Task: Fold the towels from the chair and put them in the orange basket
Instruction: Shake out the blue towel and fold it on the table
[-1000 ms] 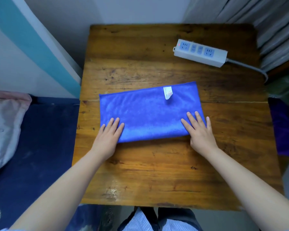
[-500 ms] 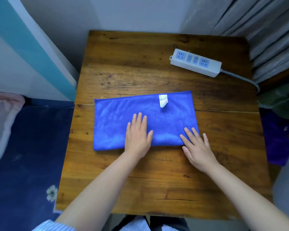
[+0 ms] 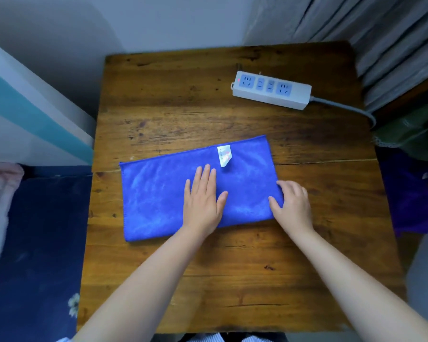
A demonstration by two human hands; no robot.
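A blue towel (image 3: 158, 193), folded into a long rectangle, lies flat on the wooden table (image 3: 232, 267). A white label (image 3: 224, 155) sticks up near its far edge. My left hand (image 3: 203, 198) presses flat on the towel's middle with straight fingers. My right hand (image 3: 292, 203) is at the towel's right end, fingers curled round that edge and thumb on top of the cloth. No orange basket and no chair are in view.
A white power strip (image 3: 271, 90) with a grey cable lies at the table's far right. Dark green and purple cloth (image 3: 410, 193) lies off the table's right side. A dark blue bed cover (image 3: 35, 243) is to the left, curtains behind.
My left hand slid from the towel's left near corner to its middle. My right hand went from lying flat on the right near corner to curling round the right edge.
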